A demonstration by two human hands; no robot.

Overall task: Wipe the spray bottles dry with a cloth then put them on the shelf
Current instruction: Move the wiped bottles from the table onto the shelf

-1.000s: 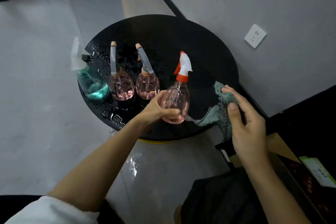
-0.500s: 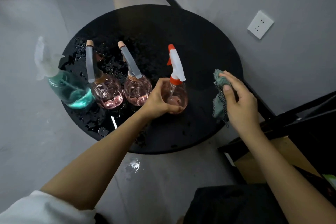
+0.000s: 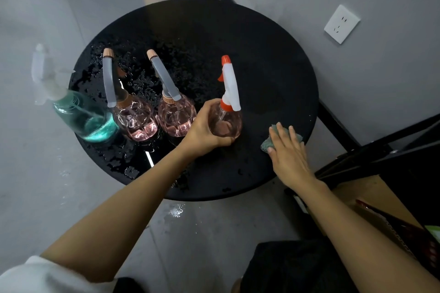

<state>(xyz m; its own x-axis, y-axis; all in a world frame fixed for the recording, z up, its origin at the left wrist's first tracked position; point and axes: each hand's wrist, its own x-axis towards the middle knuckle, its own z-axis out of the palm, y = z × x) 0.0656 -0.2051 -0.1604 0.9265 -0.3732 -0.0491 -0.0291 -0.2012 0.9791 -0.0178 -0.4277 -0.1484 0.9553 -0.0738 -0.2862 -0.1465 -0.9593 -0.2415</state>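
1. A pink spray bottle with a red-and-white trigger (image 3: 226, 123) is seen standing upright on the round black table (image 3: 262, 66), towards its near right part.
2. The bottle's round body is gripped by the left hand (image 3: 204, 131), whose fingers and thumb are curled round it from the left.
3. A grey-green cloth (image 3: 264, 145) is pressed flat against the tabletop near the right rim, just beside the held bottle but apart from it.
4. The cloth is covered by the right hand (image 3: 289, 150), with the fingers laid out straight and nothing pinched; only the cloth's edges are shown around the fingers.
5. Two pink bottles with grey triggers (image 3: 135, 121) (image 3: 175, 118) are set side by side to the left of the held bottle, and a teal bottle (image 3: 85, 119) is placed at the table's left edge.
6. Water drops (image 3: 142, 83) are scattered over the left half of the table.
7. A white wall socket (image 3: 342, 24) is mounted on the grey wall to the right.
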